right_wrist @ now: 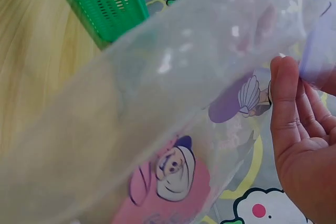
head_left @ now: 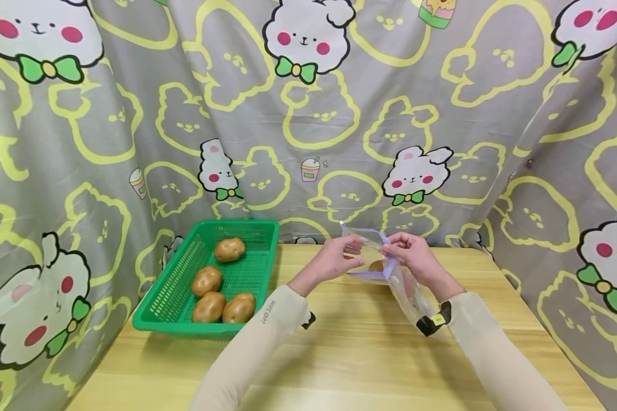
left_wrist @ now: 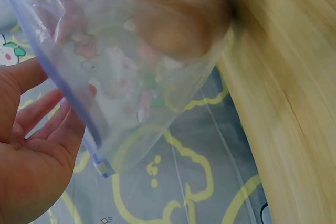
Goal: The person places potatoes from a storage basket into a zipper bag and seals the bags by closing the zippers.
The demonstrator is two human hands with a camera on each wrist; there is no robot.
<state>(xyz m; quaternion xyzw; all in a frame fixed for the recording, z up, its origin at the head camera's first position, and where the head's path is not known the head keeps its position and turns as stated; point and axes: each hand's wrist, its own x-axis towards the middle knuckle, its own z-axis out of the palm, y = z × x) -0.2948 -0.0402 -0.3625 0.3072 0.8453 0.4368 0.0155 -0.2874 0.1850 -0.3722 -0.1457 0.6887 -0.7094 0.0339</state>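
Observation:
A clear zip bag (head_left: pixel 372 276) with a purple zip rim and printed cartoon figures stands mouth-open above the table. My right hand (head_left: pixel 413 258) pinches the rim on its right side, as the right wrist view also shows. My left hand (head_left: pixel 334 260) is at the bag's mouth, fingers spread and loosely bent, holding nothing. In the left wrist view the fingertips (left_wrist: pixel 79 103) of that hand reach past the purple rim. Low in the bag lies a brown potato (left_wrist: pixel 176 27), blurred through the plastic; whether there is more than one I cannot tell.
A green plastic basket (head_left: pixel 156 326) stands on the left of the wooden table (head_left: pixel 339 354). Several potatoes (head_left: pixel 208 307) lie in it. Behind and beside the table hangs a grey cartoon-print curtain (head_left: pixel 308 125). A dark wrist strap (head_left: pixel 434 321) sits on the right forearm, close to the bag.

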